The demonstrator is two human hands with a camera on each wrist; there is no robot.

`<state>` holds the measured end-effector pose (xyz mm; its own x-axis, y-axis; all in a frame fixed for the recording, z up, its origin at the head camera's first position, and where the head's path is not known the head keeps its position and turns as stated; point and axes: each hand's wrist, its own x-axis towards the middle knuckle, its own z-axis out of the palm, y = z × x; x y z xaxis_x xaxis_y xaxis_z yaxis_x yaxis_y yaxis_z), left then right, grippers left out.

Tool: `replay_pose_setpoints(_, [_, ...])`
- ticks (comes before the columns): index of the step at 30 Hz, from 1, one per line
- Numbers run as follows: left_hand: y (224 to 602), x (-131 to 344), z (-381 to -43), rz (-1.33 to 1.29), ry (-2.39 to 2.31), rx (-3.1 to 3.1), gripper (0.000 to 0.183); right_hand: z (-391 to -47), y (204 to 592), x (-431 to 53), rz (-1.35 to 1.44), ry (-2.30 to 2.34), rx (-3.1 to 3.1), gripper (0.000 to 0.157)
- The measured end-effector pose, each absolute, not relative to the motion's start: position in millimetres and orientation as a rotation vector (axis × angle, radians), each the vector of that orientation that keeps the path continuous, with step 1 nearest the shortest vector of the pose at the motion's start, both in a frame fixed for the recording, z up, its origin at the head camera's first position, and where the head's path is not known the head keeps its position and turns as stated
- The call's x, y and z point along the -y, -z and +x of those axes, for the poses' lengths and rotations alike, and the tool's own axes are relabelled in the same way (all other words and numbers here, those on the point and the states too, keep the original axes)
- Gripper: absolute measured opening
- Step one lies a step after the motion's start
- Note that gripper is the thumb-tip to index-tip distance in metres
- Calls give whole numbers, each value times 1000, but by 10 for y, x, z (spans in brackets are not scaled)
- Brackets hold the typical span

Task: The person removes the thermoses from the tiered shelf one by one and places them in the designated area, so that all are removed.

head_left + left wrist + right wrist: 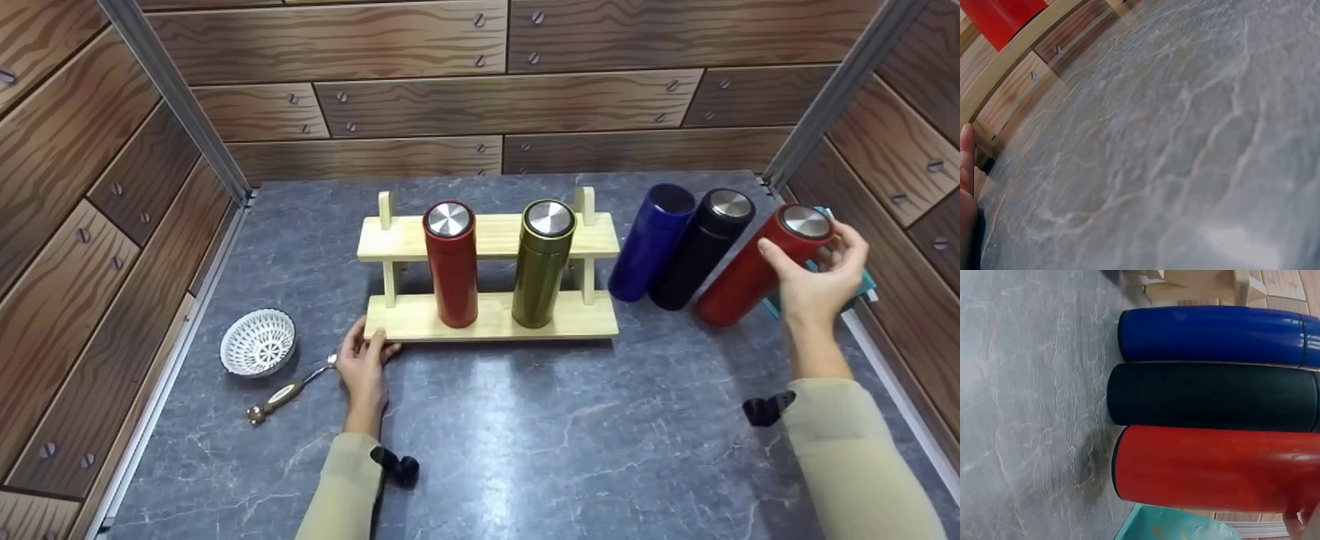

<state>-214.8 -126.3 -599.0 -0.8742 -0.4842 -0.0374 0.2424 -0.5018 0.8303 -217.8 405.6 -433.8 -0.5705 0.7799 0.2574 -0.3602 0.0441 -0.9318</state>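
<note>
My left hand (364,371) grips the front left corner of a two-tier pale wooden rack (487,236), thumb along the lower shelf's edge. On that lower shelf stand a red thermos (452,277) and an olive-green thermos (541,277), both with silver lids. Over at the right, my right hand (821,289) holds another red thermos (750,262) near its top, thumb on one side and fingers round the other. Beside it, in a row toward the rack, are a black thermos (1213,395) and a blue thermos (1207,334).
Left of the rack sit a white woven-looking bowl (259,343) and a metal-shafted tool with a brown handle (285,394). A teal container (1174,526) is partly hidden behind the right hand and red thermos. Wood-patterned walls (412,45) enclose the grey marbled table (570,450).
</note>
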Motion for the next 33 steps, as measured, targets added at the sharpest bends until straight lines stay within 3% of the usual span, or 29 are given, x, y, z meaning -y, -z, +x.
replay_pose_setpoints(14, [6005,1208,-2152,382,2383,1250,45,-2291,4461,-4036,-420,-1534,1536,69])
replay_pose_setpoints(33, [6002,1263,-2138,369,2373,1255,47,-2248,4652,-4031,-324,-1585,1572,79])
